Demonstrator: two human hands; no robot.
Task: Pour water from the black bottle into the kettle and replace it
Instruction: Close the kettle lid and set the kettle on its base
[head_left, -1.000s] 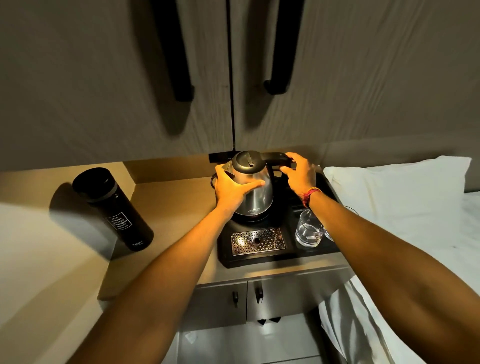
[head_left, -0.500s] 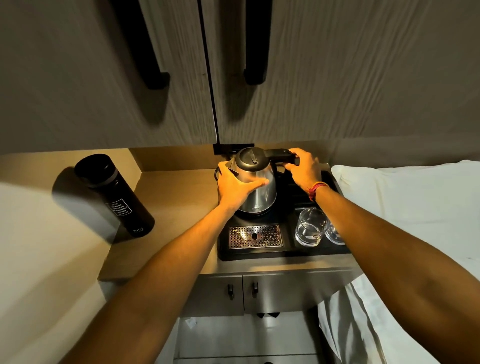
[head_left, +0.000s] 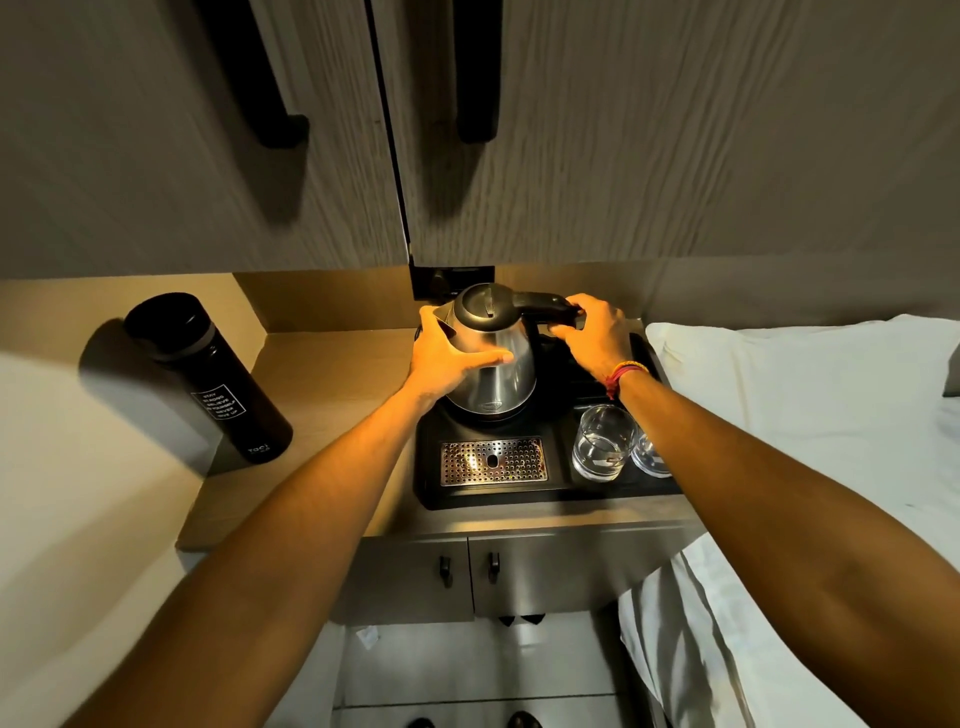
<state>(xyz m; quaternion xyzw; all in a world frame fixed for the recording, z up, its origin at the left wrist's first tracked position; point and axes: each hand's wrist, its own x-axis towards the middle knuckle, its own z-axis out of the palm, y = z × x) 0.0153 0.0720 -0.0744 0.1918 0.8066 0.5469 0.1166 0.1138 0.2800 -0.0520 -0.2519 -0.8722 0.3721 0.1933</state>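
A steel kettle (head_left: 501, 371) with a black lid, closed, stands at the back of a black tray (head_left: 550, 493) on the counter. My left hand (head_left: 447, 358) is wrapped around the kettle's left side. My right hand (head_left: 592, 338) grips the kettle's black handle, which points right. The black bottle (head_left: 208, 376) with white lettering stands capped on the counter at the left, against the wall, apart from both hands.
Two drinking glasses (head_left: 605, 444) stand on the tray's right side, under my right forearm. A perforated metal drip grate (head_left: 493, 461) lies at the tray's front. Cabinet doors with black handles hang overhead. A bed with a white pillow (head_left: 779, 395) borders the counter's right.
Both hands stay on the kettle in the same grip. The camera has tilted a little, so the scene sits slightly lower and left in view.
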